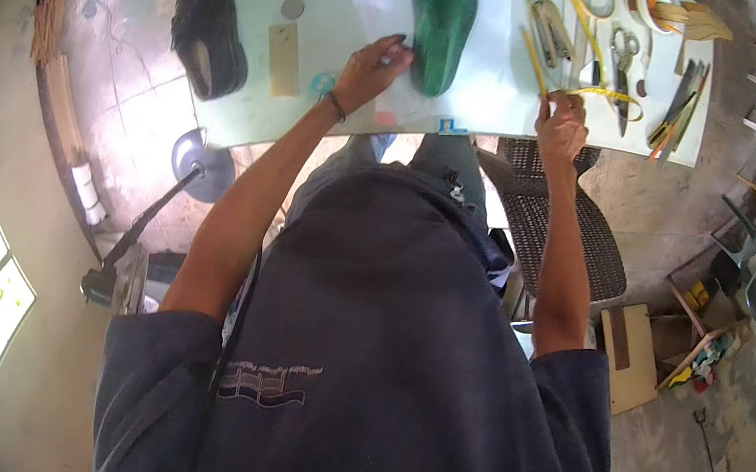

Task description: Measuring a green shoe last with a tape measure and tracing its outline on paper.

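A green shoe last lies sole-like and long on the light tabletop, in front of me. Just left of it is my left hand, its fingers curled together near the last's edge; whatever they may hold is too small to make out. To the right, my right hand pinches at a yellow tape measure, which loops out beside its fingers. From the fingertips a thin straight yellow strip runs up and left; whether it is part of the tape, I cannot tell.
A black shoe stands at the table's left, beside a beige rectangular piece. Scissors, a stapler-like tool, a tape roll and several pens or blades lie right. A woven chair sits below the table edge.
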Available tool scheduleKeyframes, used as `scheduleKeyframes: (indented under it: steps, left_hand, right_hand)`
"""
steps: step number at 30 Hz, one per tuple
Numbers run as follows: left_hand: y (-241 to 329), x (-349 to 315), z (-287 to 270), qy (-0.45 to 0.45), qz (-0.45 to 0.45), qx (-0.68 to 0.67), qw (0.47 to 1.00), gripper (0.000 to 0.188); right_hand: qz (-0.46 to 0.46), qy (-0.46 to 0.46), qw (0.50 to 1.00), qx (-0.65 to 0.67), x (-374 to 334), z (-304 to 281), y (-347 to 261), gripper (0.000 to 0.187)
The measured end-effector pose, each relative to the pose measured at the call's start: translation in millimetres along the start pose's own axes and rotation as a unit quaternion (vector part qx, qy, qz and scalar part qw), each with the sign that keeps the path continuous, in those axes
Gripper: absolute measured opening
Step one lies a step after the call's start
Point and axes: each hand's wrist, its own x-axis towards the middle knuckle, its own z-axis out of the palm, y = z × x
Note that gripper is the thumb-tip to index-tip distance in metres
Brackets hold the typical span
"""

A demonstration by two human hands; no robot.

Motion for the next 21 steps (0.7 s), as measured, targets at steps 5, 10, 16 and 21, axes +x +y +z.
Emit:
scheduleKeyframes:
  steps: [5,10,16,21]
  left_hand:
    - [42,8,-13,-0.058,-0.139,-0.099,0.984,0.072]
    - [47,-20,-18,0.093,0.244,0.127,0.957,0.061]
    - [103,-85,-11,-0.398,0.156,0.143,0.893,0.042]
    - [61,-72,-3,-0.125,0.317,0.176,0.924,0.038]
  right_hand:
    - [-0.040,-0.030,0.983,0.175,-20,-58,-19,0.008]
    - [-0.029,-0.092,0.966,0.241,-60,-159,-92,0.008]
    - [0.160,-0.238,0.836,0.467,-74,-177,-142,0.014]
    - [0.118,-0.128,0.858,0.482,-84,-143,-142,0.016]
